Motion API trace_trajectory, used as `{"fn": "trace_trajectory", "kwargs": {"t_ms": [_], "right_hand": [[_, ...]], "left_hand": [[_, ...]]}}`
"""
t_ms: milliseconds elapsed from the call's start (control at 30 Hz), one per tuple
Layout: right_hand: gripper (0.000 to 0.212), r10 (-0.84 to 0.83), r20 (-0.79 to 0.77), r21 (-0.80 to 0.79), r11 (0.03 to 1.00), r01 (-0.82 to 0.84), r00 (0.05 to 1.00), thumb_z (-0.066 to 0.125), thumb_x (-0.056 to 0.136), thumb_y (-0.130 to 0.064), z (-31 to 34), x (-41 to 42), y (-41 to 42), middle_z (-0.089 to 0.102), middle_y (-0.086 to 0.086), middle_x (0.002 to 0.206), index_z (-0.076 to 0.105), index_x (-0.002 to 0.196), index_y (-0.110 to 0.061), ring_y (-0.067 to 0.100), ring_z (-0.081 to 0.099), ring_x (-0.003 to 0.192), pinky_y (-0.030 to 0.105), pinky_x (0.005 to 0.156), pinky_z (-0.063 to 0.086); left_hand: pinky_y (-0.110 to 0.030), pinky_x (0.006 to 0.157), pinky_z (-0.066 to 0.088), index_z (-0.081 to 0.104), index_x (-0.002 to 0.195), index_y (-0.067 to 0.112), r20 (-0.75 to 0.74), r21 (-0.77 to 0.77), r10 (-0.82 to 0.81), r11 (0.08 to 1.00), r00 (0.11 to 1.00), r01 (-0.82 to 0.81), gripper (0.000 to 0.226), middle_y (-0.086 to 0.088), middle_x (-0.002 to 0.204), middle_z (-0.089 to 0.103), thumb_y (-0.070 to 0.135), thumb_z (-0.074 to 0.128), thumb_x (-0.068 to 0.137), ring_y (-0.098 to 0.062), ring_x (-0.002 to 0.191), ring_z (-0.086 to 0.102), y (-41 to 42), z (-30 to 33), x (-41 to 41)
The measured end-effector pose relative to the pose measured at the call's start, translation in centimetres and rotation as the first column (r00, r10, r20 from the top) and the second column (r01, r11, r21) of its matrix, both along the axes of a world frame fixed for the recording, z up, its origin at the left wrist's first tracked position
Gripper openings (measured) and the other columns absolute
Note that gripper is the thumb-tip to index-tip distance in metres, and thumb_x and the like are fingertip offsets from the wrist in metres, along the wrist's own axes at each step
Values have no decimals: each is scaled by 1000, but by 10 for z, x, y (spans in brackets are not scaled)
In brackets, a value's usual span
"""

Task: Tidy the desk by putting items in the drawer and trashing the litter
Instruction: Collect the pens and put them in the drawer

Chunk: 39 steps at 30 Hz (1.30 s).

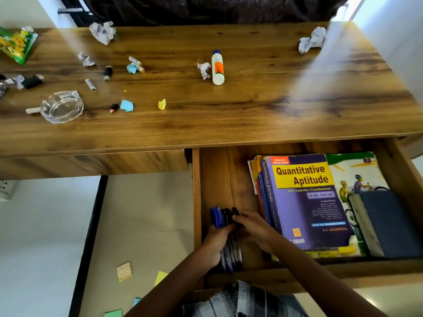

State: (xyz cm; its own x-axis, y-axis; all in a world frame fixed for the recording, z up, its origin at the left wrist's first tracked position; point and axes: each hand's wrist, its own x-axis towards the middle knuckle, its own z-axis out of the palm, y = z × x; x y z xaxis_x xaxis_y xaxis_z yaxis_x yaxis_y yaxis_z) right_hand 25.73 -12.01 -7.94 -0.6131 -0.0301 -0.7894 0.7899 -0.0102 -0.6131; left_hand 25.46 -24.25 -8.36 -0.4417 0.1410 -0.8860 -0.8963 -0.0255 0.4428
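The right-hand drawer (219, 177) of the wooden desk (251, 106) is pulled out. Inside, at its left front, lies a bundle of blue and black pens (223, 217). My left hand (216, 244) grips the bundle from the left and my right hand (254, 227) closes on it from the right. A stack of books topped by a purple Quantitative Aptitude book (306, 202) fills the drawer's right side, with a dark blue-grey book (389, 223) lying on it. On the desk lie crumpled papers (103, 32), a white bottle (217, 67) and small coloured scraps (126, 105).
A glass ashtray (63, 106), a green snack wrapper (17, 45), small vials (90, 85) and dark caps sit at the desk's left. More crumpled paper (312, 40) lies far right. Sticky notes (124, 271) lie on the floor below. The left drawer front (91, 163) is closed.
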Motion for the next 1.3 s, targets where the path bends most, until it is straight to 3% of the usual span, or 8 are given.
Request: {"fn": "trace_trajectory", "kwargs": {"t_ms": [233,400,633,900,967,1067,1200,1300], "right_hand": [[28,77,-98,119,991,-65,992,43,94,-5,-3,4,-25,61,6,106,57,118,-10,13,59,94,34,87,50],[33,103,-134,159,984,-81,986,41,95,-3,-6,10,-29,58,-5,98,53,125,-9,1,56,84,16,66,48],[27,165,-158,243,962,-124,974,44,93,-2,-7,16,-26,63,4,105,57,116,-8,13,63,93,33,82,56],[44,243,-177,396,905,-157,954,53,86,-2,-13,21,-18,57,5,119,50,128,-16,15,59,102,25,80,54],[51,259,-143,451,876,-170,955,57,87,-9,-13,23,-17,45,6,130,43,135,-17,19,52,112,23,88,48],[63,291,-126,530,828,-183,948,63,86,-19,-15,26,-17,35,10,136,33,141,-16,25,48,119,30,99,44],[69,356,-146,567,795,-217,923,65,85,-13,-14,25,-17,35,12,139,28,143,-15,25,47,123,30,99,42],[69,379,-176,585,783,-213,909,66,83,-10,-14,22,-15,42,10,137,31,142,-16,23,46,123,29,98,42]], "left_hand": [[-28,75,47,43,137,14,-63,-156,-81,985,995,70,38,-9,111,60,20,42,99,-20,97,59,-6,1,11],[-27,86,47,30,145,17,-158,-235,-148,966,976,109,46,-10,124,55,10,33,100,-23,110,56,-5,15,13],[-40,100,46,12,151,27,-205,-246,-212,956,956,159,67,-8,141,46,3,38,94,-24,123,50,-2,21,15],[-3,49,41,2,152,28,-206,-273,-413,895,887,353,64,4,124,54,11,35,100,2,76,53,-8,28,23],[-2,68,44,-5,151,26,-240,-293,-470,869,849,399,66,5,133,46,11,35,100,-6,100,57,-10,29,25],[-23,108,29,-14,149,21,-275,-394,-597,785,753,479,69,0,158,-19,15,35,101,-19,147,7,-10,30,23],[-28,112,27,-14,150,21,-271,-397,-622,767,734,503,68,-2,157,-21,17,34,102,-22,147,6,-9,30,20],[-18,95,40,-15,150,23,-268,-398,-624,766,734,505,67,-3,159,-10,17,33,102,-14,133,39,-11,31,20]]}}
